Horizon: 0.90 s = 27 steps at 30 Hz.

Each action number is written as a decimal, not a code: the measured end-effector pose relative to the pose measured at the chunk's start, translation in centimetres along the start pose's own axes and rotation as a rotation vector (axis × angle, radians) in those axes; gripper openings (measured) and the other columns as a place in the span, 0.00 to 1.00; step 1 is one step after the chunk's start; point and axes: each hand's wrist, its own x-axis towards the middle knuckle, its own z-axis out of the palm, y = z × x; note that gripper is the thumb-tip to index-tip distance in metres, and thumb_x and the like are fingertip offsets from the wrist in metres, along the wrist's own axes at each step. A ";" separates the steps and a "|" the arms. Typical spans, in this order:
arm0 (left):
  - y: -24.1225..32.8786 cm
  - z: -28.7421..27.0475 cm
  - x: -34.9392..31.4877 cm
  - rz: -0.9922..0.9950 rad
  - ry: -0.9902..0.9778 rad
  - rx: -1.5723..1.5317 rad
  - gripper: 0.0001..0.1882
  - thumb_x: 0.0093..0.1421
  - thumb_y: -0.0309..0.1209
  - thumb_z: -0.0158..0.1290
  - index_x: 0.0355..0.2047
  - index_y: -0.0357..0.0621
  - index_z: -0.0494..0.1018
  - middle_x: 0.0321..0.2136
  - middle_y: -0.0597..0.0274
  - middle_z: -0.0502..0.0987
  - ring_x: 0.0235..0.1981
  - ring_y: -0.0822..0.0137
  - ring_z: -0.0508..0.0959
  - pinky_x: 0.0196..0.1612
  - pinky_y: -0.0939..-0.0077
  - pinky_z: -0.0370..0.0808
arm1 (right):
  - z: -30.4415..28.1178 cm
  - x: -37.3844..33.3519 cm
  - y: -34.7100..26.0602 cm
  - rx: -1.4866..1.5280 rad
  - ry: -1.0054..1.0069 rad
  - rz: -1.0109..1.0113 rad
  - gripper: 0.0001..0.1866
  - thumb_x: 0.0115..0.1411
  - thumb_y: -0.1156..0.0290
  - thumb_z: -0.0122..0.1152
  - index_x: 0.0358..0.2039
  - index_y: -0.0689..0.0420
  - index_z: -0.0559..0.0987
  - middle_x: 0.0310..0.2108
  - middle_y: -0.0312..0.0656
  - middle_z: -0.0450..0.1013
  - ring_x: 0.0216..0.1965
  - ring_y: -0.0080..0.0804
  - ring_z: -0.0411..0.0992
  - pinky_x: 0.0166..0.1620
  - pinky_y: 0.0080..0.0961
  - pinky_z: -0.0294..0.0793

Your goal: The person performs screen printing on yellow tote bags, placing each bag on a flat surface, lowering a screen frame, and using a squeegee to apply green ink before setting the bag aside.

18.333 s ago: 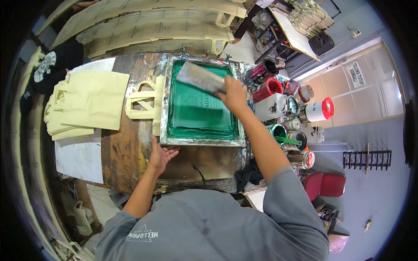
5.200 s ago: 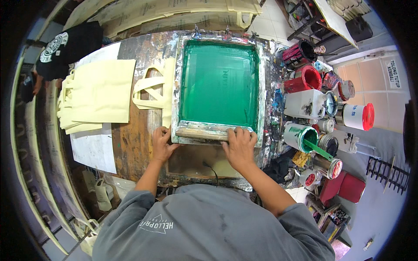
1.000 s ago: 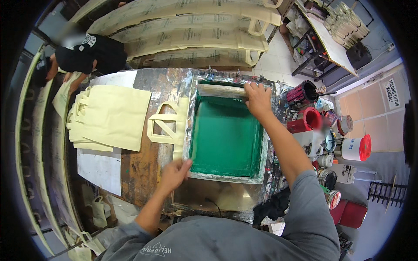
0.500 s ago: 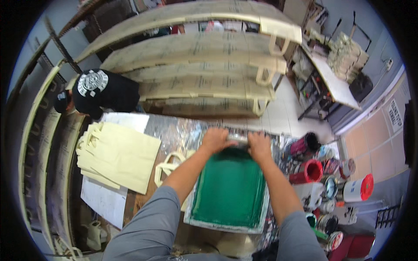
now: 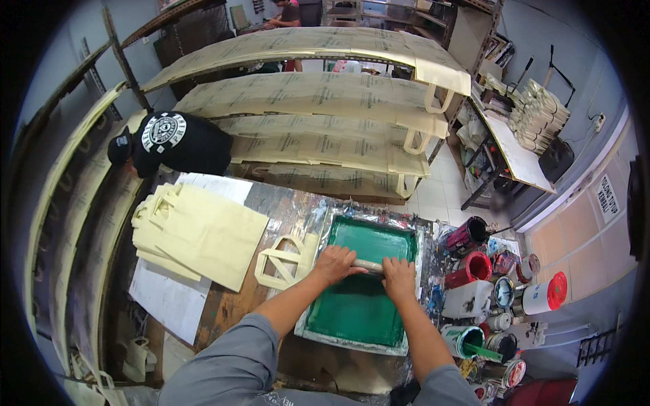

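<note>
A screen-printing frame point(image 5: 359, 346) with a pale rim and green mesh lies on the table before me. Across its middle stands a squeegee point(image 5: 369, 266), its long handle gripped at both ends. My left hand point(image 5: 335, 264) is closed round the left end, my right hand point(image 5: 398, 276) round the right. The blade is hidden beneath the handle. Green ink covers the mesh on both sides of it. From under the frame's left side stick out the handles point(image 5: 279, 262) of a cream cloth bag; the rest of that bag is covered.
A stack of cream bags point(image 5: 217, 233) lies left on white paper point(image 5: 169, 298). Ink pots and cans point(image 5: 468, 269) crowd the right, one a green ink tub point(image 5: 463, 342). Beyond the table, racks point(image 5: 291, 95) hold printed bags. A person in black point(image 5: 183, 143) bends at the left racks.
Both hands have drawn the squeegee from the frame's far end toward me, to about its middle. My view has tilted up a little. The person in black stays by the left racks.
</note>
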 end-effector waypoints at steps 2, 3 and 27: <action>1.2 -1.2 -1.3 -0.021 -0.093 -0.018 0.31 0.56 0.66 0.61 0.25 0.49 0.73 0.23 0.60 0.75 0.27 0.55 0.79 0.32 0.59 0.72 | 0.0 -1.8 -0.8 0.002 0.009 0.010 0.32 0.43 0.64 0.82 0.47 0.49 0.74 0.42 0.39 0.74 0.46 0.44 0.74 0.47 0.45 0.69; 1.8 -1.9 -2.1 -0.032 -0.139 -0.027 0.31 0.57 0.66 0.61 0.26 0.49 0.74 0.24 0.60 0.75 0.28 0.54 0.79 0.33 0.59 0.72 | -0.1 -3.0 -1.3 0.003 0.014 0.014 0.32 0.43 0.64 0.82 0.47 0.49 0.74 0.43 0.39 0.74 0.46 0.44 0.74 0.47 0.45 0.69; 6.0 -11.5 -22.6 -0.535 -0.455 -0.148 0.65 0.36 0.67 0.74 0.69 0.41 0.66 0.51 0.49 0.71 0.52 0.45 0.71 0.58 0.50 0.68 | -2.5 -18.9 -10.1 0.166 0.014 0.092 0.28 0.55 0.54 0.75 0.52 0.53 0.78 0.43 0.43 0.71 0.50 0.43 0.69 0.58 0.49 0.62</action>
